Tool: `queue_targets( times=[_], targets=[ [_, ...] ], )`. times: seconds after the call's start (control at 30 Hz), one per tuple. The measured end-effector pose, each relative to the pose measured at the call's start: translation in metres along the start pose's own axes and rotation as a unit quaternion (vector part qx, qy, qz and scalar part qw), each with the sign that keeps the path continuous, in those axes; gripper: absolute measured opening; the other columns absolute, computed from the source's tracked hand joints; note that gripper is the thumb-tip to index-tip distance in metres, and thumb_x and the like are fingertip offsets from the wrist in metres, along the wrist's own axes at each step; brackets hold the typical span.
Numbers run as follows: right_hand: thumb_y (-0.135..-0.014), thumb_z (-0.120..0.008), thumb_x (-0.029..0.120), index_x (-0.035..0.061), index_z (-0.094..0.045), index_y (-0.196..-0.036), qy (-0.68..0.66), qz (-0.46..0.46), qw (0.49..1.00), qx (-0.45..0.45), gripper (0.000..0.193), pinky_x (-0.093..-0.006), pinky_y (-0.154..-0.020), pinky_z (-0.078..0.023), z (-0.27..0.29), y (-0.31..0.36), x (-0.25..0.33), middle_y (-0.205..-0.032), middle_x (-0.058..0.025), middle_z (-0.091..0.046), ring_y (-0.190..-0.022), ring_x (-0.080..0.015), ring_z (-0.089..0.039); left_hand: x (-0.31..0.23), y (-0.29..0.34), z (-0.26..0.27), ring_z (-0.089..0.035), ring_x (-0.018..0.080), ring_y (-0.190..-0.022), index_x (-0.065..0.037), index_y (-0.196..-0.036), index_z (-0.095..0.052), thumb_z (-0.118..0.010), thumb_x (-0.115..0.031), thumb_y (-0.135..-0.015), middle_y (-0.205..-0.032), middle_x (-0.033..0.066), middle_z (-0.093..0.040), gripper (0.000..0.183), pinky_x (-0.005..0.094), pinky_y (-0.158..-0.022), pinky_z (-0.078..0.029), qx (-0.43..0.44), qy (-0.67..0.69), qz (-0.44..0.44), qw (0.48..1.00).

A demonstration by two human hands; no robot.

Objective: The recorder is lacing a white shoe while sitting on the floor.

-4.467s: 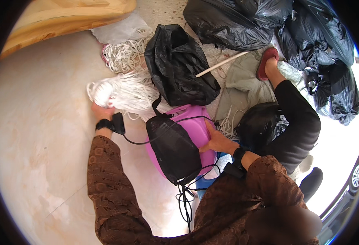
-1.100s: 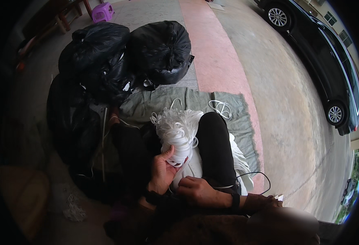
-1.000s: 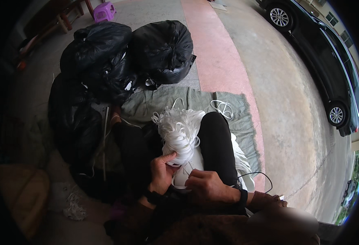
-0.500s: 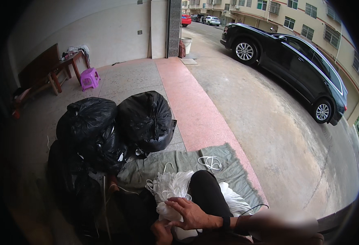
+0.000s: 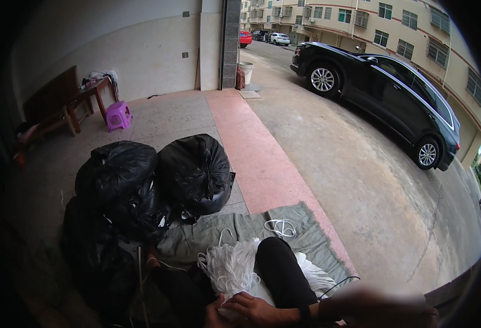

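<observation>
A thick bundle of white cords lies between my legs, its loose looped strands spread toward the far side. At its near end my left hand is closed, with its fingers partly hidden. Close beside it, my right hand has its fingers curled over white material at the same end. The two hands almost touch. More white strands lie beyond my right knee. A small loose coil of white cord rests farther off on the grey-green cloth.
Several stuffed black plastic bags stand at the left and ahead. Farther back are a purple stool and a wooden table. A black car is parked on the concrete at right. A white bucket stands by the pillar.
My right hand has come down toward me from atop the bundle, its spread fingers now curled beside the left. My left hand stays at the near end. The view has tilted slightly upward.
</observation>
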State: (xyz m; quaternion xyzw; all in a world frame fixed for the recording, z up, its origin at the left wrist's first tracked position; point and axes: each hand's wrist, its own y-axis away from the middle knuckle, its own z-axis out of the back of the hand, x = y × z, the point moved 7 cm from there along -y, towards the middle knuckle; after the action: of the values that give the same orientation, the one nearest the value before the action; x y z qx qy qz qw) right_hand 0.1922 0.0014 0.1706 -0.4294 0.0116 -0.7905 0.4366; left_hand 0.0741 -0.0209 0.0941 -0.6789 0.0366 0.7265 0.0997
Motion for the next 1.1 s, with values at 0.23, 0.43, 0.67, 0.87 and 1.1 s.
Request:
queue_targets(
  times=[0.23,0.43,0.67,0.87,1.1],
  targets=[
    [-0.072,-0.082,0.012,0.0041,-0.045,-0.137,-0.048,-0.027,0.999,-0.001,0.076,-0.0399,-0.095,-0.047,0.025,-0.01,-0.034,-0.129,-0.0164,-0.049,-0.115,-0.0354,-0.053,-0.011,-0.006,0.008,-0.065,0.0358,-0.107,0.0,-0.123,-0.057,-0.089,-0.016,-0.073,-0.116,0.0204,-0.064,0.061,0.043,-0.092,-0.052,-0.138,-0.001,-0.068,0.988],
    [-0.077,-0.078,0.024,0.0078,-0.024,-0.155,-0.075,-0.009,0.994,0.076,0.096,-0.0477,-0.107,-0.04,0.024,-0.039,-0.086,-0.146,-0.0195,-0.037,-0.133,-0.041,-0.042,0.051,-0.043,0.015,-0.065,0.0329,-0.105,-0.003,-0.124,-0.06,-0.062,-0.018,-0.082,-0.113,0.0148,-0.068,0.044,0.0492,-0.097,-0.05,-0.091,0.534,0.323,0.776],
    [-0.08,-0.063,0.009,0.0145,-0.056,-0.13,0.094,-0.221,0.971,-0.007,0.05,-0.0466,-0.083,-0.055,0.047,-0.075,-0.197,-0.114,-0.0139,-0.068,-0.105,-0.0358,-0.065,-0.029,-0.123,0.047,-0.063,0.038,-0.093,-0.002,-0.116,-0.06,-0.069,-0.03,-0.078,-0.104,0.0184,-0.065,0.049,0.0494,-0.081,-0.053,-0.108,0.546,0.392,0.732],
    [-0.08,-0.073,0.019,0.0052,-0.053,-0.131,0.104,-0.37,0.915,-0.123,0.056,-0.0485,-0.097,-0.047,0.086,-0.048,-0.239,-0.12,-0.0233,-0.059,-0.115,-0.0422,-0.056,-0.15,-0.19,0.113,-0.064,0.0345,-0.087,-0.005,-0.114,-0.061,-0.069,-0.04,-0.077,-0.101,0.0216,-0.063,0.052,0.0456,-0.074,-0.054,-0.084,0.509,0.121,0.848],
    [-0.077,-0.08,0.018,0.0053,-0.052,-0.131,0.064,-0.209,0.974,-0.061,0.062,-0.0463,-0.099,-0.046,0.067,0.005,-0.16,-0.126,-0.0222,-0.052,-0.117,-0.0417,-0.052,-0.128,-0.184,0.133,-0.065,0.0298,-0.089,-0.011,-0.102,-0.068,-0.067,-0.034,-0.078,-0.096,0.0088,-0.069,0.033,0.0466,-0.075,-0.054,-0.201,0.483,0.245,0.816]
  ],
)
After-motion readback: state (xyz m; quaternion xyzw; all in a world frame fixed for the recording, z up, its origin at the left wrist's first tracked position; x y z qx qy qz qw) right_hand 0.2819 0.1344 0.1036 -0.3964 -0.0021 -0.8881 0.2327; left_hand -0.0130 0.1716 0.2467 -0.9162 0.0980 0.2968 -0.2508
